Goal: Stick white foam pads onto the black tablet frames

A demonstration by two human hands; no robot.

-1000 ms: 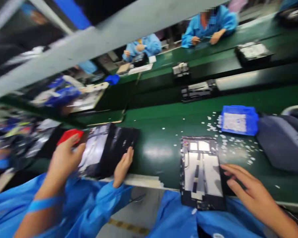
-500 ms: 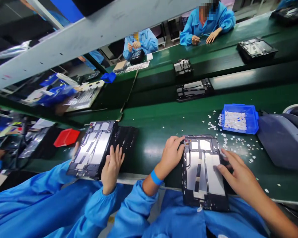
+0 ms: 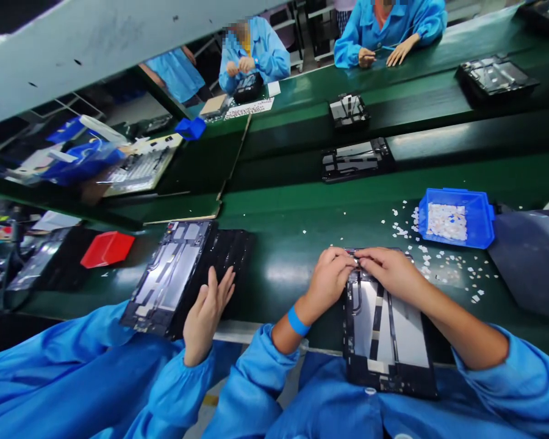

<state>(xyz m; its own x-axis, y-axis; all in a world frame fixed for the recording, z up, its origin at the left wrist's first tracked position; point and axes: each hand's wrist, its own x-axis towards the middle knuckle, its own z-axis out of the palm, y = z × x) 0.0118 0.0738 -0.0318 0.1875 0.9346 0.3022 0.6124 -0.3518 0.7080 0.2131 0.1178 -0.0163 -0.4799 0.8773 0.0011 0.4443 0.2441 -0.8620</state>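
An opened tablet with its silver battery panels and black flat cables bare lies before me, its near end past the bench edge against my body. My left hand, with a blue band at the wrist, has its fingers bunched at the tablet's far left corner. From the other side my right hand reaches over the tablet's top part, thumb and fingers pinched together at that same corner. The fingertips of both hands meet there. Whatever small part is between them is hidden.
A blue bin of small white pieces stands beyond my right hand, with loose white bits scattered about. On my left, a co-worker's hand rests by another opened tablet. More tablets lie farther back. A red bin is at left.
My right hand has moved from the tablet's right edge up and left to its far left corner, beside my left hand. Its spread fingers have closed into a pinch.
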